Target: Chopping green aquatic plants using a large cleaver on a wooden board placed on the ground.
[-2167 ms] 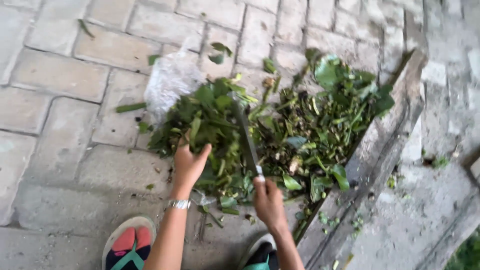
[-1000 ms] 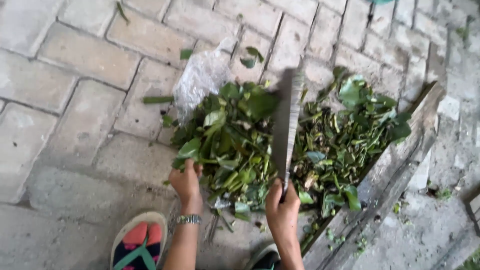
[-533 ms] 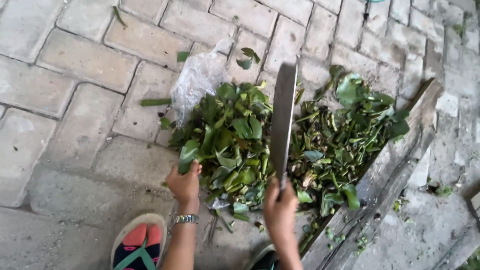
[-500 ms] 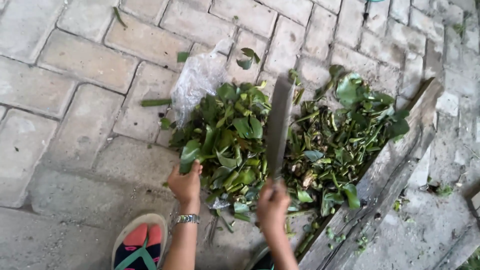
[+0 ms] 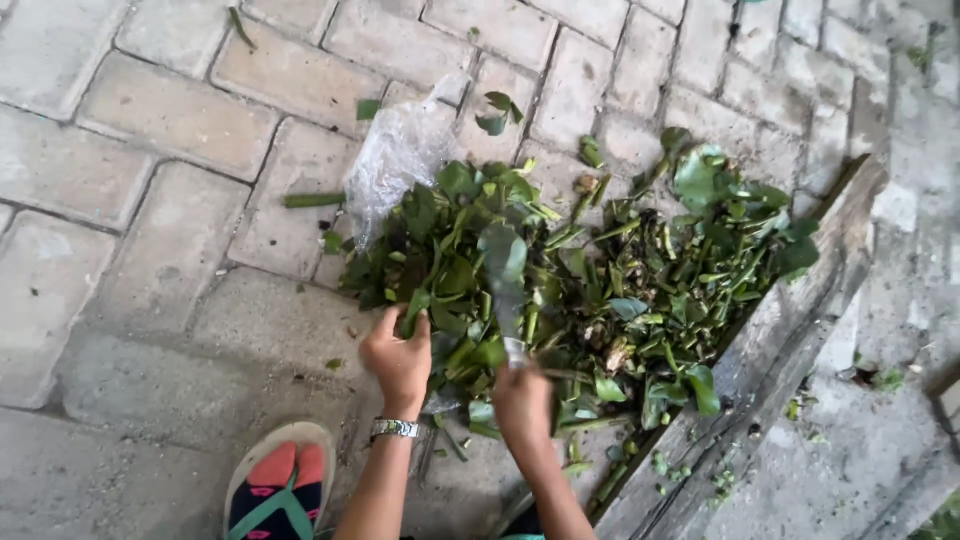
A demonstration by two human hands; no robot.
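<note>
Nearest:
- Sandalled foot (image 5: 272, 490) on paving.
- Left hand (image 5: 400, 358), wristwatch (image 5: 394, 428) below, closed around leafy stems (image 5: 440, 250).
- Right hand (image 5: 522, 400), fisted on long knife (image 5: 507, 290), blade down in chopped greens (image 5: 660, 290).
- Beyond: clear plastic bag (image 5: 395, 160); weathered plank (image 5: 790, 340) at right.

Looking down at a paved floor (image 5: 150, 130): the left hand (image 5: 400, 357) grips leaves in a green pile (image 5: 600, 270), the right hand (image 5: 522, 400) holds a long knife (image 5: 508, 300) pointing toward twelve o'clock.
</note>
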